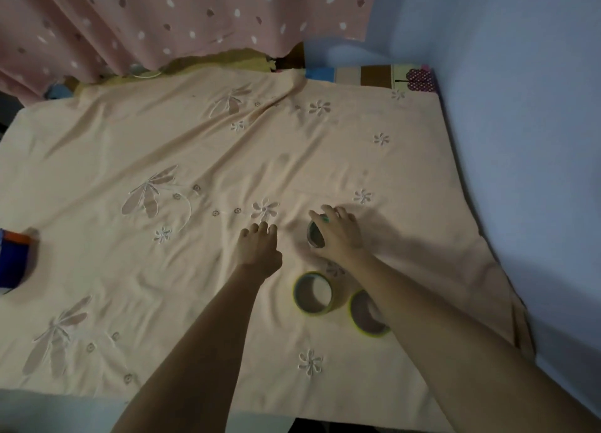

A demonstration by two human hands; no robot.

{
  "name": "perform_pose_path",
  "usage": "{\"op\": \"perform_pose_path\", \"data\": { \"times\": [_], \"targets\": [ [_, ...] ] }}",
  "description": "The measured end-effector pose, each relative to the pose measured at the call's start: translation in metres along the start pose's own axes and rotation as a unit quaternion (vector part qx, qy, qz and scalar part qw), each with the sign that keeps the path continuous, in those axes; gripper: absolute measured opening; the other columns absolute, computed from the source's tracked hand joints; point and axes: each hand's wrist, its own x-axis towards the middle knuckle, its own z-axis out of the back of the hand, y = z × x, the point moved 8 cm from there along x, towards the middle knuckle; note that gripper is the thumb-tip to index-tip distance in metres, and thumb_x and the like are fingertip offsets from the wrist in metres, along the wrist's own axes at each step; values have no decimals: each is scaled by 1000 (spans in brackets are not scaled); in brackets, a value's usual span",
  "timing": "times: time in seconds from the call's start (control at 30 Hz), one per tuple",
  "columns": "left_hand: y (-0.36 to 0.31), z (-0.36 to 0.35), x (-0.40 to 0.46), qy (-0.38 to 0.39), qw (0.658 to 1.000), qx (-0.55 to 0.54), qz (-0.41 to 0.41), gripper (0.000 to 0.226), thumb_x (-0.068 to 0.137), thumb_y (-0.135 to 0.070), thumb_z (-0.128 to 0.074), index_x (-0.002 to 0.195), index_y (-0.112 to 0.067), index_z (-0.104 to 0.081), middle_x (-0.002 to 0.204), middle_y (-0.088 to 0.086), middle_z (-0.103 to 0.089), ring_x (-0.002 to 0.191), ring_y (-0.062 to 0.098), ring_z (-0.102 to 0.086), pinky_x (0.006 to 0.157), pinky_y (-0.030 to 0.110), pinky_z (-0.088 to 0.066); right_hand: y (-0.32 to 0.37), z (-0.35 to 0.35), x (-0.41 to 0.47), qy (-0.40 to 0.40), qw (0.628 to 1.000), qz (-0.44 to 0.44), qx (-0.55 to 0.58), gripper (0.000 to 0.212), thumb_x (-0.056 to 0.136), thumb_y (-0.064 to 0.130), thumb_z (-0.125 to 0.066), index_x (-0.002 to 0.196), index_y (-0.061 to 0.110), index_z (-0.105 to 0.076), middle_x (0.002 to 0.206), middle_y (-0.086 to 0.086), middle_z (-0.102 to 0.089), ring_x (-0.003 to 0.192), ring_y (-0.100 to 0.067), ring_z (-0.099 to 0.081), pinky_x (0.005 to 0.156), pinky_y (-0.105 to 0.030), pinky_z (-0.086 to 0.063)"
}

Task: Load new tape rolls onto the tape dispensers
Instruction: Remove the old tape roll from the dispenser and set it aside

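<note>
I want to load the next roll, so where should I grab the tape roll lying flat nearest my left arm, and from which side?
Take the tape roll by its rim from above, thumb inside the open core and fingers on the outer wall. It lies flat on the cloth with the hole facing up. Come from its left, since the right arm crosses close on the right, over the second roll.
</note>
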Motion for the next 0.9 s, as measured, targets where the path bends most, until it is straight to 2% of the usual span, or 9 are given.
{"op": "perform_pose_path", "data": {
  "times": [0.13,0.33,0.43,0.5,0.63,0.77,0.9],
  "targets": [
    [-7,-10,-16,3,1000,-24,5,39,73,-16,-52,111,-8,-53,114,9,-58,107,31,-54,88,37,-39,12,23,-31,-83,996,30,29,63,74,62,-64,121,21,-57,128,-2,-54,119,-27,-49,93,-40,-44],
    [-21,-22,-50,13,999,-45,0,37,71,-15,-51,107,-9,-54,111,8,-59,103,30,-55,84,36,-39,54,1,-81,14,995,101,15,62,74,59,-65,121,20,-55,122,-4,-57,114,-27,-53,87,-38,-46],
    [-20,-28,-60,18,999,-44,-3,37,74,-17,-50,111,-10,-52,113,7,-57,105,28,-54,87,35,-39,63,-25,-93,92,992,84,-23,83,67,67,-69,133,23,-45,132,-6,-49,119,-31,-49,93,-42,-45],
    [-15,-29,-64,18,999,-46,1,37,77,-17,-49,113,-10,-51,115,7,-57,107,27,-54,88,34,-39,65,-40,-99,130,988,72,-51,94,65,64,-73,142,24,-35,137,-10,-42,122,-36,-47,98,-47,-42],
    [-6,-29,-72,21,999,-35,8,36,78,-18,-50,113,-10,-51,116,7,-56,109,28,-54,88,35,-39,70,-41,-102,137,988,44,-54,83,68,39,-80,136,22,-37,133,-12,-40,116,-37,-50,89,-43,-46],
    [-3,-9,-73,18,999,-36,6,35,77,-17,-50,111,-10,-51,115,7,-57,109,28,-53,90,35,-40,62,-18,-105,121,992,15,-30,81,67,43,-80,134,22,-38,135,-10,-40,116,-36,-52,87,-43,-48],
    [-4,27,-65,12,999,-32,15,37,77,-21,-51,113,-11,-51,118,7,-57,111,27,-52,92,36,-39,52,36,-92,85,996,5,0,83,68,46,-76,138,24,-38,137,-9,-42,120,-32,-52,88,-39,-48]
  ]
}}
